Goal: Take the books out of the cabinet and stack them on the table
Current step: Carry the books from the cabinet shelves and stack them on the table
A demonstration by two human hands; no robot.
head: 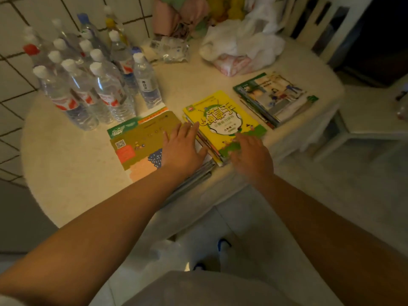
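While my left hand [183,146] lies flat on the mustard book [141,140], my right hand [251,155] spreads open-fingered over the yellow stack [220,120] mid-frame.

Surface: a pale, rounded tabletop [72,173], speckled, with a tiled wall behind it.
Far left: a cluster of clear plastic water bottles [88,85] stood upright, most with white caps.
Near middle: an ochre-covered book pile [141,142] lay flat; just right of it was a yellow-covered book stack [220,120].
Right edge: a third book stack with a green-bordered cover [273,96] lay well apart from the bottles.
Far side: crumpled white plastic bags [242,47] and clear wrapping [170,48].
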